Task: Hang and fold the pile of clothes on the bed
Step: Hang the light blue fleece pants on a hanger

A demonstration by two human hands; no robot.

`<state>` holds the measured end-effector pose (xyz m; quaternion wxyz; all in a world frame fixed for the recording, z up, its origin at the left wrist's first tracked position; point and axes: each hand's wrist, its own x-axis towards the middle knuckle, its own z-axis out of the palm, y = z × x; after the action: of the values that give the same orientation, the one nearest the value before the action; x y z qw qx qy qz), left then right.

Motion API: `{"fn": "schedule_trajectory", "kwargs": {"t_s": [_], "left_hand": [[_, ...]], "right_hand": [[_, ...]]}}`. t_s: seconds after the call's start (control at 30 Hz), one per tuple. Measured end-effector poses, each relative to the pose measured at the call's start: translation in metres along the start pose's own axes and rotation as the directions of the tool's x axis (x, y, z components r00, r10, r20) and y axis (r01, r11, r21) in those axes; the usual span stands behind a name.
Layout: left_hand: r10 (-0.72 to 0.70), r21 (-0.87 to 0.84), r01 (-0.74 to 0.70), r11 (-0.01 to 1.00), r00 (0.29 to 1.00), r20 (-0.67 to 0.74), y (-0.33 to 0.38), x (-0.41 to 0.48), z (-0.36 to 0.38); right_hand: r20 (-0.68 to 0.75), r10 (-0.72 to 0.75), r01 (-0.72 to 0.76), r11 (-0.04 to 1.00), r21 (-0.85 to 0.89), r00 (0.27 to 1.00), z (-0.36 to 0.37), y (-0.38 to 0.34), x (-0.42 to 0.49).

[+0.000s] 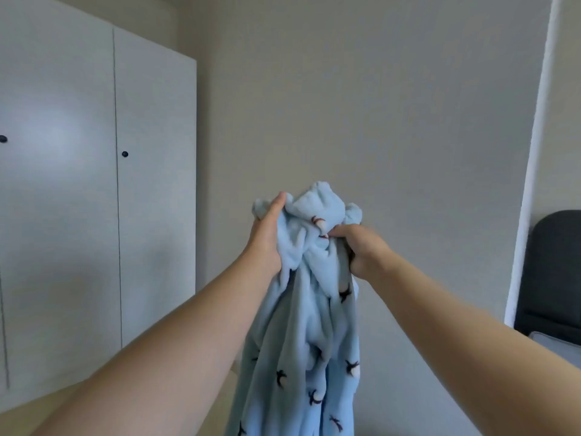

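Observation:
A light blue fleece garment (301, 335) with small dark and white printed figures hangs in front of me, held up at chest height. My left hand (267, 234) grips its bunched top on the left side. My right hand (361, 250) grips the bunched fabric on the right, fingers curled into the cloth. The rest of the garment drops straight down past the bottom of the frame. The bed and the pile of clothes are out of view.
A white wardrobe (94, 184) with two shut doors and dark round knobs stands at the left. A plain beige wall is ahead. A white vertical frame (534, 158) runs down the right, with a dark chair back (556, 272) beside it.

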<state>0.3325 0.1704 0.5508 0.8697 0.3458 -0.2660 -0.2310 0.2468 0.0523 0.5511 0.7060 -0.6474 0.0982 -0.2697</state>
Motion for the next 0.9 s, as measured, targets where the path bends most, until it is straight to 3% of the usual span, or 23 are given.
{"fn": "schedule_trajectory", "kwargs": {"t_s": [0.1, 0.2, 0.27, 0.33, 0.43, 0.53, 0.63, 0.73, 0.77, 0.83, 0.9], "left_hand": [[0.02, 0.072, -0.008, 0.997, 0.986, -0.166, 0.01, 0.002, -0.037], [0.027, 0.252, 0.058, 0.966, 0.946, -0.324, 0.021, 0.0, -0.063], [0.11, 0.384, 0.041, 0.923, 0.925, -0.363, 0.025, -0.003, -0.078], [0.148, 0.51, 0.035, 0.86, 0.938, -0.314, 0.03, -0.006, -0.094], [-0.099, 0.526, 0.138, 0.839, 0.99, -0.101, 0.031, -0.014, -0.114], [-0.383, 0.602, 0.296, 0.742, 0.923, 0.019, 0.025, -0.022, -0.114], [-0.472, 0.731, 0.306, 0.61, 0.881, 0.025, 0.008, -0.022, -0.104], [-0.552, 0.773, 0.316, 0.55, 0.832, 0.053, -0.008, -0.022, -0.094], [-0.556, 0.782, 0.309, 0.541, 0.829, 0.057, -0.013, -0.023, -0.092], [-0.442, 0.784, 0.274, 0.557, 0.897, 0.0, -0.021, -0.023, -0.09], [-0.236, 0.794, 0.237, 0.56, 0.964, -0.122, -0.023, -0.021, -0.088]], "right_hand": [[-0.087, 0.074, -0.082, 0.993, -0.084, 0.993, -0.007, 0.014, 0.009], [-0.121, 0.115, -0.118, 0.993, -0.019, 0.986, -0.017, 0.027, 0.013], [-0.193, 0.125, -0.104, 0.988, 0.117, 0.973, -0.022, 0.029, 0.015], [-0.272, 0.126, -0.077, 0.98, 0.184, 0.954, -0.027, 0.027, 0.017], [-0.282, 0.137, -0.09, 0.981, 0.173, 0.95, -0.026, 0.026, 0.019], [-0.196, 0.155, -0.122, 0.978, 0.167, 0.968, -0.01, 0.026, 0.016], [-0.064, 0.129, -0.113, 0.97, 0.216, 0.99, 0.011, 0.024, 0.012], [0.051, 0.101, -0.11, 0.97, 0.219, 0.994, 0.021, 0.025, 0.01], [0.064, 0.089, -0.102, 0.97, 0.22, 0.994, 0.021, 0.024, 0.01], [0.011, 0.063, -0.064, 0.978, 0.199, 0.998, 0.019, 0.022, 0.01], [-0.178, 0.013, -0.003, 0.999, 0.055, 0.984, 0.01, 0.019, 0.014]]}}
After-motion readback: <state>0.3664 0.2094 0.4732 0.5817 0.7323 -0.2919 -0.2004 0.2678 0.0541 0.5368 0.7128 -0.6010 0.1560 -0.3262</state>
